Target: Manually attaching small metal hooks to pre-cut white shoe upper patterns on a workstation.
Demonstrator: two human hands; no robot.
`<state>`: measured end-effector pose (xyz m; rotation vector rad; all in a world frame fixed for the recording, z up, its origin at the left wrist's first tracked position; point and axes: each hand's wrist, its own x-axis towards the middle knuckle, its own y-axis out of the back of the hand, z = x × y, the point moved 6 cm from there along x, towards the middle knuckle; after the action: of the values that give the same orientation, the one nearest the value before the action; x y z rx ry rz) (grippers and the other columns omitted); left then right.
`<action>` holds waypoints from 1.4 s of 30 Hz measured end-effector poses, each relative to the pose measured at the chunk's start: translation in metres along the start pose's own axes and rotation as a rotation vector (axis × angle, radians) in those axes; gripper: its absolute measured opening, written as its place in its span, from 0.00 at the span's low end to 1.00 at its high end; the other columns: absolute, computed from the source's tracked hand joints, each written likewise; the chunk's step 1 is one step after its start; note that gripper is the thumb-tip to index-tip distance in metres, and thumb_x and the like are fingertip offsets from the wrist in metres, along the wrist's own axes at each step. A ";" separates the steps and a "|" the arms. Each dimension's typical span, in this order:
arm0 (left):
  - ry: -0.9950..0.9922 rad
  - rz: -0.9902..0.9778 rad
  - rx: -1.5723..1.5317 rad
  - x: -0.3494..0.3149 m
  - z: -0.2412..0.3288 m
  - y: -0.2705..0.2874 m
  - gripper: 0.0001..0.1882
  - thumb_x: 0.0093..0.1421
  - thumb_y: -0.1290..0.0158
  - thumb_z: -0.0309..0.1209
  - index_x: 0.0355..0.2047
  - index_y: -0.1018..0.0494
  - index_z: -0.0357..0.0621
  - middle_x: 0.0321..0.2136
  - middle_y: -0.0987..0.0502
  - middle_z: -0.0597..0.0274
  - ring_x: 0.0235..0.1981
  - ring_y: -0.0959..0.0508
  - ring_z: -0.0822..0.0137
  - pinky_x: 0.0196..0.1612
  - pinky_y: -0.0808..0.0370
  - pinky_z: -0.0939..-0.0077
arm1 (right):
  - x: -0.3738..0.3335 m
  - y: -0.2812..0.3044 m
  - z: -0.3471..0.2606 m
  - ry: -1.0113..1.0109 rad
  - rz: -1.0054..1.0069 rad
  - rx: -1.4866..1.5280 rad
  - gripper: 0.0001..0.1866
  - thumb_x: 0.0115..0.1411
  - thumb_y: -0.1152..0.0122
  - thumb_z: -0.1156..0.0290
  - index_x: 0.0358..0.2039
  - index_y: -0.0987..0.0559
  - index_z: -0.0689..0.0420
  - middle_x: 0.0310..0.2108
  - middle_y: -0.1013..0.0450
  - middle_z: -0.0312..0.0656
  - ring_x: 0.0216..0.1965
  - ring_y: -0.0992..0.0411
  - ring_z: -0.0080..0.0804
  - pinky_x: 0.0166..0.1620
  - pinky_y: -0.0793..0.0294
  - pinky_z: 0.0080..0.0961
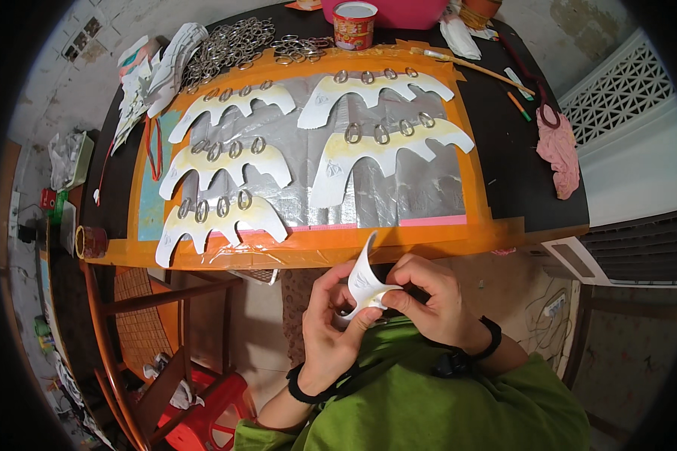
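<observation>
In front of my green shirt, a curved white cut-out piece (364,283) is held between both hands, bent upward. My left hand (333,318) pinches its lower left side between thumb and fingers. With thumb and index finger, my right hand (426,298) grips its right end; what lies under those fingertips is partly hidden. On the table are several similar white scalloped pieces (259,165) with yellowish upper edges, and metal rings (353,133) stand along those edges.
A heap of metal rings (229,54) lies at the table's back left, near a red tub (354,25). A long brush (474,66), scissors (551,115) and a pink cloth (558,157) are at the right. A wooden chair (101,331) and red stool (229,398) stand lower left.
</observation>
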<state>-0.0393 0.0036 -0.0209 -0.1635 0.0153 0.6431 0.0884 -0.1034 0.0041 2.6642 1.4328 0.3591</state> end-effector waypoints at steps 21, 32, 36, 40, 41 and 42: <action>0.056 -0.045 -0.183 0.006 -0.006 0.005 0.44 0.58 0.30 0.21 0.72 0.39 0.38 0.55 0.21 0.55 0.53 0.20 0.69 0.54 0.23 0.74 | -0.007 -0.014 0.016 -0.131 -0.037 0.172 0.12 0.68 0.33 0.70 0.31 0.25 0.62 0.27 0.32 0.35 0.27 0.35 0.21 0.32 0.36 0.22; 0.350 -0.082 -0.682 0.007 -0.031 -0.002 0.33 0.65 0.36 0.24 0.69 0.35 0.41 0.53 0.19 0.59 0.50 0.18 0.68 0.56 0.21 0.69 | -0.008 -0.027 0.039 -0.553 -0.190 0.666 0.17 0.75 0.42 0.59 0.32 0.23 0.59 0.26 0.29 0.30 0.26 0.33 0.16 0.31 0.34 0.19; 0.294 -0.017 -0.729 0.007 -0.018 0.001 0.31 0.68 0.39 0.26 0.69 0.35 0.42 0.55 0.20 0.58 0.53 0.19 0.66 0.58 0.21 0.67 | 0.001 -0.019 0.033 -0.389 -0.182 0.771 0.20 0.78 0.48 0.57 0.50 0.23 0.64 0.38 0.23 0.37 0.37 0.26 0.21 0.43 0.26 0.22; 0.273 0.153 -0.719 0.011 -0.011 0.007 0.29 0.70 0.40 0.33 0.68 0.36 0.43 0.55 0.22 0.60 0.54 0.20 0.65 0.57 0.21 0.65 | -0.002 -0.029 0.028 -0.379 -0.284 0.707 0.20 0.76 0.44 0.61 0.56 0.25 0.66 0.45 0.23 0.37 0.48 0.26 0.21 0.53 0.27 0.24; 0.278 0.165 -0.732 0.011 -0.010 0.007 0.28 0.71 0.41 0.36 0.67 0.35 0.44 0.53 0.21 0.61 0.51 0.19 0.65 0.56 0.20 0.65 | -0.002 -0.028 0.027 -0.343 -0.270 0.523 0.16 0.72 0.38 0.69 0.55 0.25 0.64 0.46 0.23 0.37 0.48 0.25 0.21 0.53 0.26 0.24; 0.271 0.161 -0.768 0.011 -0.008 0.007 0.28 0.71 0.41 0.39 0.66 0.35 0.44 0.51 0.21 0.63 0.49 0.19 0.65 0.54 0.20 0.64 | -0.002 -0.027 0.026 -0.329 -0.259 0.474 0.16 0.71 0.36 0.71 0.55 0.25 0.63 0.45 0.23 0.36 0.47 0.25 0.19 0.51 0.26 0.23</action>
<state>-0.0346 0.0142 -0.0308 -0.9981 0.0428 0.7588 0.0718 -0.0889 -0.0271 2.6284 1.8969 -0.4753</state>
